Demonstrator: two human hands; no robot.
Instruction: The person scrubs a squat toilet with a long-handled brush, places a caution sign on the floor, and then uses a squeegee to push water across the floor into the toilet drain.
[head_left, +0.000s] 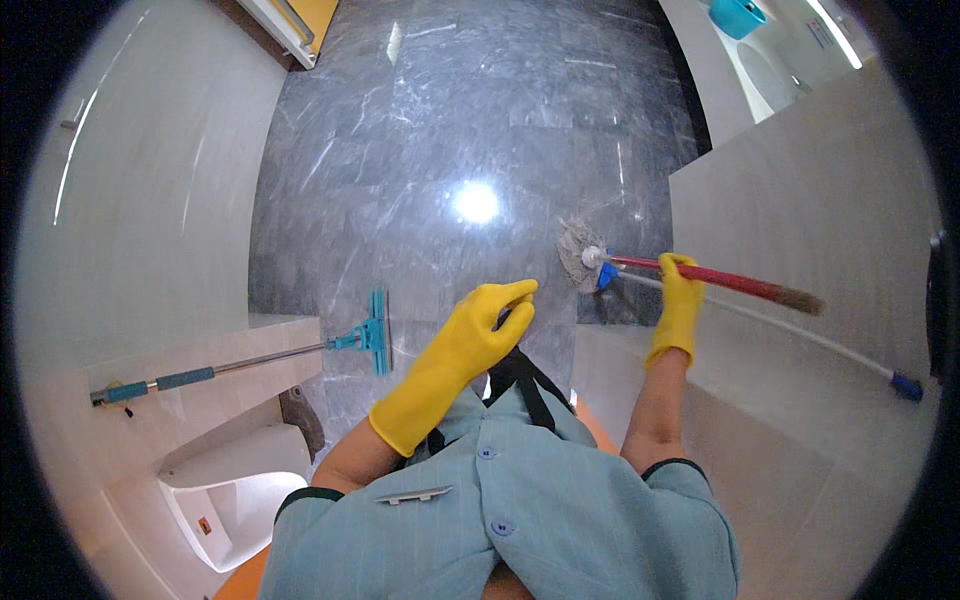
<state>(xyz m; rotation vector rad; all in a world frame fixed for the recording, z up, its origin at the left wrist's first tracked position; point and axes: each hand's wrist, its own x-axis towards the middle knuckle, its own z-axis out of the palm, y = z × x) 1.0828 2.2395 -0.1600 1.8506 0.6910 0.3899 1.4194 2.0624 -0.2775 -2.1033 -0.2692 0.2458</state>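
Observation:
My right hand (679, 307), in a yellow rubber glove, is closed around the red handle (735, 283) of a string mop. The grey mop head (576, 255) rests on the floor, its white socket at the handle's lower end. Just beneath my right hand runs a white pole (795, 334) with a blue joint and a blue end cap; its lower end is partly hidden by the mop. My left hand (487, 322), gloved in yellow too, is held before my body with nothing in it, thumb and forefinger slightly apart.
A teal sponge mop (371, 332) leans on the left ledge (285, 341), its head low by the floor. Below is a white urinal (240, 517). Wall panels flank the grey marbled floor (450, 120). A teal bucket (737, 18) stands by the washbasin (765, 79).

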